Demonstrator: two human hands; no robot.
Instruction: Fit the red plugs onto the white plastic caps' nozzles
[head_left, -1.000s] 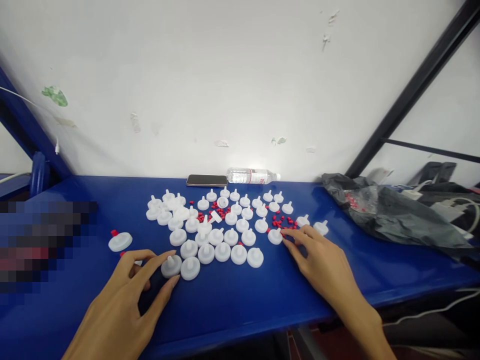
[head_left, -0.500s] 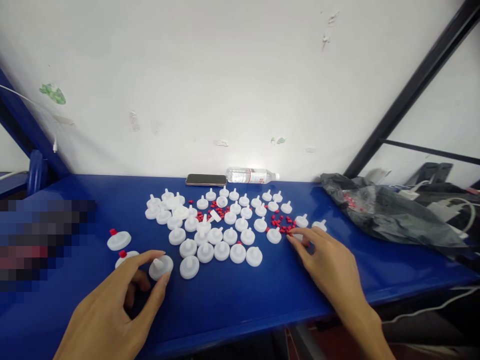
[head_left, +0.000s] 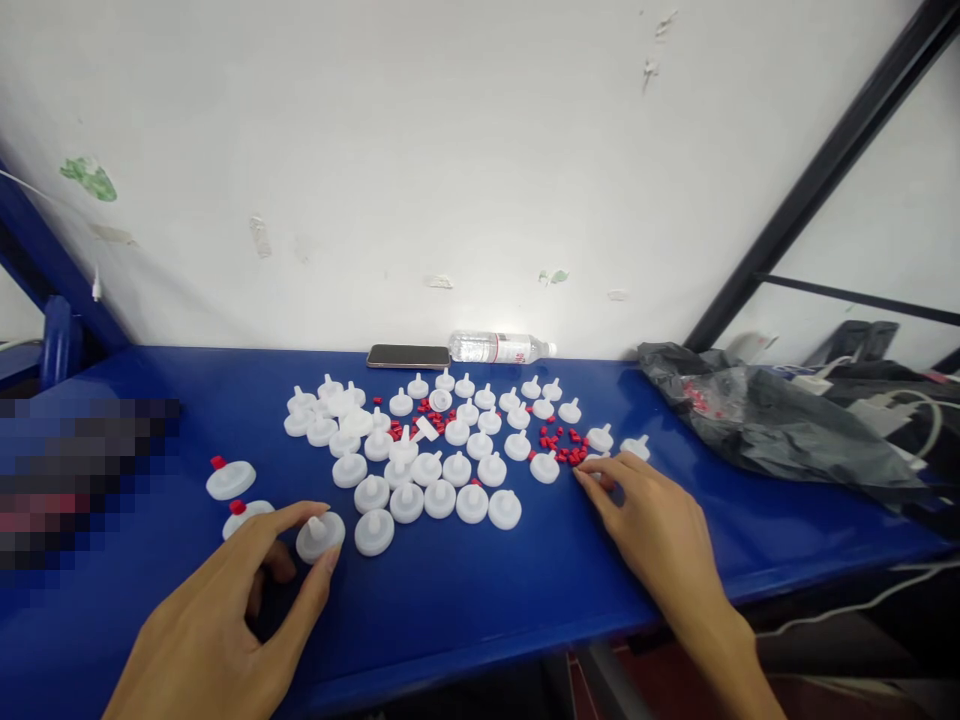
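Note:
Between the thumb and index finger of my left hand [head_left: 225, 610] is a white round cap with a nozzle [head_left: 320, 536]. My right hand [head_left: 652, 520] has its fingertips pinched at the right edge of the small red pieces [head_left: 562, 445]; what they grip, if anything, is too small to make out. Several white nozzled discs [head_left: 440, 498] stand between my hands, with more red pieces among them. Left of these, two white discs carry red tips, one of them [head_left: 231, 480] in full view, the other partly behind my left hand.
A phone [head_left: 409, 356] and a clear bottle [head_left: 501, 348] lie by the wall at the back of the blue table [head_left: 465, 620]. On the right are a dark plastic bag [head_left: 795, 440] and white cables. A pixelated area covers the left edge.
The view has shifted slightly, moving the table items a little left in the picture. Both hands keep nearly the same pose, with the white disc still in my left hand.

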